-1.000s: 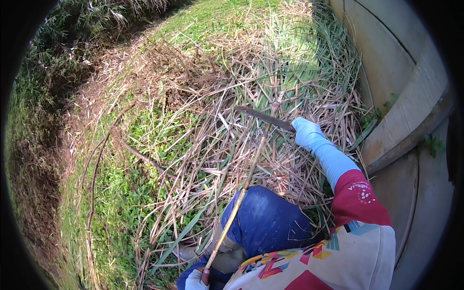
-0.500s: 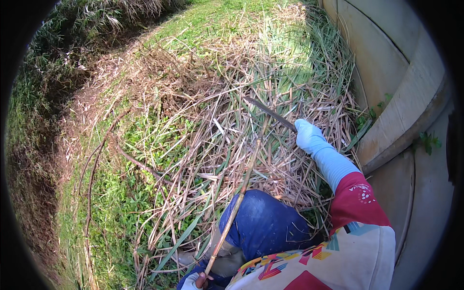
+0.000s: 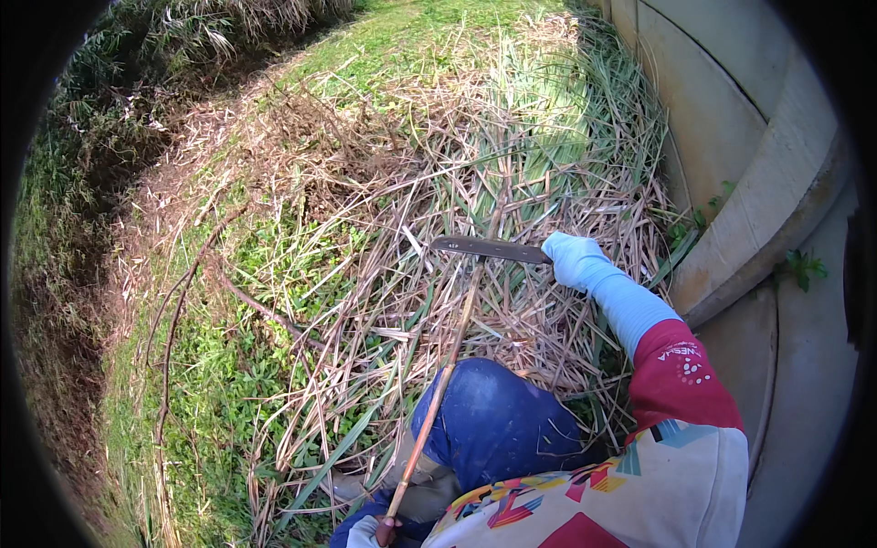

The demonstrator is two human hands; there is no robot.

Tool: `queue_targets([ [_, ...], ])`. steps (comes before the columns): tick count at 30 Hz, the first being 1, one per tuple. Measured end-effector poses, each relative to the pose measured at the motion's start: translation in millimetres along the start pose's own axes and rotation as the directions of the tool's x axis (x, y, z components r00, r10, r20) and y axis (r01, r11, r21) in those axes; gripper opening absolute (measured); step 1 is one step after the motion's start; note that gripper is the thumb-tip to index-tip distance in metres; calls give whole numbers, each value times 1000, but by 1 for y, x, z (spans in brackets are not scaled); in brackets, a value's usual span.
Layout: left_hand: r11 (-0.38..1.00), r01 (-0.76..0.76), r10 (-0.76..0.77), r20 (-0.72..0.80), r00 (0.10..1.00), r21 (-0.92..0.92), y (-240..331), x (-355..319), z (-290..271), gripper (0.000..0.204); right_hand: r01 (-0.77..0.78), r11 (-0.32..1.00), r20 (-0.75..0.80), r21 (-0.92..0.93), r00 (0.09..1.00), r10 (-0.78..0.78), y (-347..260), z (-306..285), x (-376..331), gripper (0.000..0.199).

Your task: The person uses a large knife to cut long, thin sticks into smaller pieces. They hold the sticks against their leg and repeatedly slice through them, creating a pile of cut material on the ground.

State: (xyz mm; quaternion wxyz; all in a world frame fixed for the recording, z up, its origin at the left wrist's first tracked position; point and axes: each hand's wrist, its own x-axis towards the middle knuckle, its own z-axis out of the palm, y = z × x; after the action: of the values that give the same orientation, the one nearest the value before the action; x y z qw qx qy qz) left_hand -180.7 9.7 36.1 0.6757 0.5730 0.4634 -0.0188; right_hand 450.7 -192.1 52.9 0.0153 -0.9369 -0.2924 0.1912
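Observation:
Low at the front edge, my left hand [image 3: 375,532], in a pale glove with fingertips bare, is closed around the lower end of a long jointed cane stalk [image 3: 448,370]. The stalk slants up and away past my knee, its far end among the cut leaves. My right hand [image 3: 572,259], in a light blue glove, grips a machete by its handle, which the fingers hide. The dark machete blade [image 3: 489,248] points left and crosses over the stalk's upper part. Whether the blade touches the stalk I cannot tell.
Dry and green cane leaves [image 3: 548,183] cover the ground ahead. A curved concrete wall [image 3: 722,119] with a rib stands close on my right. My knee in blue trousers [image 3: 502,425] is bent below the stalk. Bare branches [image 3: 178,320] lie over green weeds at left.
The machete has swung down toward me, its blade turning from a slant to nearly level across the stalk. My right hand has shifted slightly left and nearer. My left hand keeps its hold.

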Motion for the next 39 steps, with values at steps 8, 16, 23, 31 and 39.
queue_targets([
  [8, 874, -71, 185, -195, 963, 480, 10, -17, 36, 21, 103, 994, -35, -25, 994, -104, -15, -14, -16, 27],
  [16, 446, -16, 450, -208, 868, 895, 26, -31, 65, 20, -125, 970, -202, 206, 965, 167, 8, 2, 3, 25],
  [23, 293, 60, 560, -222, 798, 954, 22, -34, 78, 19, -40, 997, -148, 65, 988, 50, 6, -4, 11, 30],
  [31, 400, 61, 607, -314, 730, 915, 12, -34, 85, 17, 121, 984, 39, -129, 992, -117, -12, -20, 8, 29],
  [39, 379, 56, 677, -319, 663, 924, 2, -34, 83, 16, 110, 994, -101, 22, 989, -107, -23, 1, 0, 26],
])
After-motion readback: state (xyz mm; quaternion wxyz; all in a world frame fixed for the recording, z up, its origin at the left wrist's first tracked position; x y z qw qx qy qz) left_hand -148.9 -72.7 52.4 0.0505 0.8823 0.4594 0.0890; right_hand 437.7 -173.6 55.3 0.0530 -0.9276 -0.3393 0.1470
